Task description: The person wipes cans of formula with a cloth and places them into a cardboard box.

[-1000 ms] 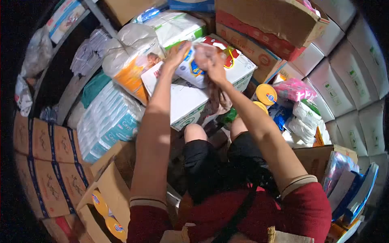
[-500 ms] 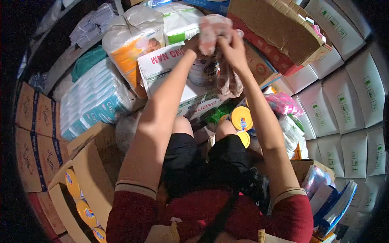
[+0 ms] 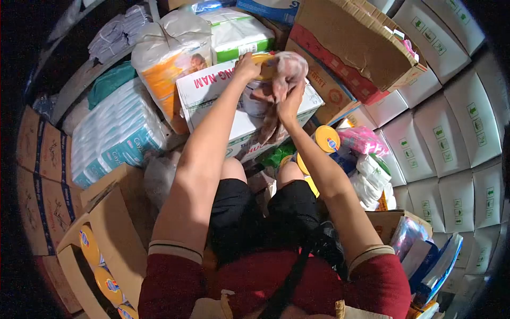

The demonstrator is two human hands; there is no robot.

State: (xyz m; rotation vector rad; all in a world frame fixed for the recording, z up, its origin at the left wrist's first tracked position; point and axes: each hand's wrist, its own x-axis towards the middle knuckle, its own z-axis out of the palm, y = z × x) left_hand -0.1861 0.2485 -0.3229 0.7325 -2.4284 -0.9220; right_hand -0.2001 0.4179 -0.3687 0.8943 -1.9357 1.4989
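Note:
A can with a yellow lid rests on a white carton with red lettering, straight ahead. My left hand is closed on the can's upper left edge. Bunched in my right hand is a pinkish, stained cloth, pressed against the can's right side. One end of the cloth hangs down over the carton's front. The cloth and my hands hide much of the can.
More yellow-lidded cans stand near my right knee, and others fill an open carton at lower left. Tissue packs lie on the left. An open brown box sits at back right; white boxes are stacked along the right.
The cloth has gone from over the can's top to its right side, and the yellow lid now shows. My left hand has shifted to the can's upper edge. The view has shifted slightly.

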